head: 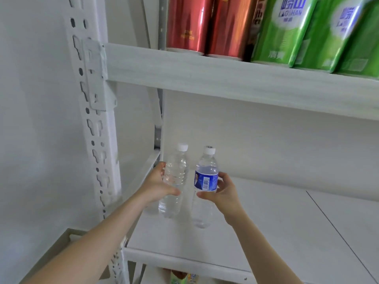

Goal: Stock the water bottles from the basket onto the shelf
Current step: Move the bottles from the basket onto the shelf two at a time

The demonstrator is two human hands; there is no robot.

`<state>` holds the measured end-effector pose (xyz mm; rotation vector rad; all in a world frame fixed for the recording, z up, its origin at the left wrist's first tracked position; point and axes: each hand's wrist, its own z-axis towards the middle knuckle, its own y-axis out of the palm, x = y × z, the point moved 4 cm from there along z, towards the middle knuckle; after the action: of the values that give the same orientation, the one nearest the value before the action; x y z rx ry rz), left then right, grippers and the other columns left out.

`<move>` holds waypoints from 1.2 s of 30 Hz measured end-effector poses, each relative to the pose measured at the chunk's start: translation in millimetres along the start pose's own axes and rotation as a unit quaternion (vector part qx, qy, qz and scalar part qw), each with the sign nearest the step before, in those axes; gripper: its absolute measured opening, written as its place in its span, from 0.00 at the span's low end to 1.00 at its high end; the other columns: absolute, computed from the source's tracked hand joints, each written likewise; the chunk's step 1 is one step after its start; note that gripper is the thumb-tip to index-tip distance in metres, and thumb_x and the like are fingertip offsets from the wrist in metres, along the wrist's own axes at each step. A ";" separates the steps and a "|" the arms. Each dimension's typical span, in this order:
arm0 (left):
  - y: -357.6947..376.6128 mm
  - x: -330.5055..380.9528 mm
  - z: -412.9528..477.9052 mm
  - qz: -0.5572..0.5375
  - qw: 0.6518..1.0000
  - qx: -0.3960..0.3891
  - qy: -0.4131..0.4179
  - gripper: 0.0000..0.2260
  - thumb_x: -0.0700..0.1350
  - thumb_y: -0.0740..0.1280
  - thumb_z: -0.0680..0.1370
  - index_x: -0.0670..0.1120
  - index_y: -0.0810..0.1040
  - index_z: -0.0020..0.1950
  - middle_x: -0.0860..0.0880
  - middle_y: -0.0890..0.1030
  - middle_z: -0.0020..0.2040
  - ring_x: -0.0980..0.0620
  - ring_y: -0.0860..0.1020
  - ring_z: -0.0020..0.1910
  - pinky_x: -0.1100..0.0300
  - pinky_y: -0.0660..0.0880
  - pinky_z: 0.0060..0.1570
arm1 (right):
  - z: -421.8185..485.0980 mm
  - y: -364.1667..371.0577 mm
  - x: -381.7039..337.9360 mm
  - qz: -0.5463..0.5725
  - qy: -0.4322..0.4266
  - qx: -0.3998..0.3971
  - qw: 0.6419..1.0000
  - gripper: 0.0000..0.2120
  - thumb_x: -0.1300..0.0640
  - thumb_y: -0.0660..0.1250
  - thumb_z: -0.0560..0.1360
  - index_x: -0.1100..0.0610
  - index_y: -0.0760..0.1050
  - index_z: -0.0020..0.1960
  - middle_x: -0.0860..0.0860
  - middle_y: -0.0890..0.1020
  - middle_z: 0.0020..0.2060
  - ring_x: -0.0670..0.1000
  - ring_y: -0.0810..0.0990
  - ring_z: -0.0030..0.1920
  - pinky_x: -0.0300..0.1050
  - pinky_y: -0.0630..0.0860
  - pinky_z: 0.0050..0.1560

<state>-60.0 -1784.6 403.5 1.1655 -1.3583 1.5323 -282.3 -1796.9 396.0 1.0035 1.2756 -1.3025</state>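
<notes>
Two clear water bottles with white caps stand upright side by side over the left part of the white shelf board (276,222). My left hand (158,185) grips the unlabelled bottle (174,181) around its middle. My right hand (223,191) holds the blue-labelled bottle (206,179) at its label, thumb in front and fingers behind. Both bottles' bases are at or just above the board; I cannot tell whether they touch it. The basket is out of view.
A white perforated upright (96,128) stands at the left. The shelf above (225,78) carries red cans (188,25) and green packs (287,31). Colourful packages (184,278) show on the level below. The shelf board stretches bare to the right.
</notes>
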 end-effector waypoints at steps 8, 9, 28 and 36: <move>12.4 -37.4 110.9 -0.001 0.999 0.035 -0.030 0.34 0.43 0.77 0.49 0.54 0.75 0.54 0.49 0.82 0.52 0.50 0.82 0.49 0.45 0.80 0.51 | 108.8 21.8 37.3 0.004 0.010 0.017 1.000 0.36 0.70 0.81 0.57 0.55 0.71 0.60 0.52 0.82 0.52 0.47 0.83 0.42 0.37 0.77 0.40; 15.0 -39.4 118.8 -0.006 0.998 0.042 -0.036 0.33 0.41 0.77 0.50 0.53 0.74 0.54 0.48 0.81 0.51 0.50 0.82 0.49 0.47 0.80 0.51 | 119.3 23.9 41.6 0.003 0.013 0.018 1.000 0.36 0.70 0.81 0.57 0.55 0.70 0.60 0.52 0.82 0.52 0.47 0.83 0.43 0.38 0.77 0.40; 16.4 -52.5 221.7 0.034 0.998 0.043 -0.017 0.31 0.31 0.76 0.56 0.52 0.73 0.54 0.53 0.81 0.48 0.53 0.80 0.49 0.59 0.77 0.42 | 231.6 54.0 68.7 0.033 -0.011 -0.023 0.999 0.36 0.73 0.79 0.58 0.56 0.68 0.60 0.52 0.80 0.54 0.50 0.83 0.48 0.51 0.81 0.51; 8.8 -58.0 232.4 0.016 1.000 0.003 -0.015 0.35 0.29 0.76 0.59 0.50 0.73 0.63 0.49 0.81 0.54 0.53 0.79 0.52 0.59 0.77 0.46 | 239.9 63.2 70.0 0.027 -0.014 -0.043 0.999 0.36 0.71 0.79 0.61 0.55 0.67 0.63 0.51 0.79 0.55 0.49 0.81 0.50 0.41 0.78 0.45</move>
<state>-18.7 -2014.3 348.9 1.1791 -1.3994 1.5474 -209.4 -2037.8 340.4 0.9494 1.2645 -1.2059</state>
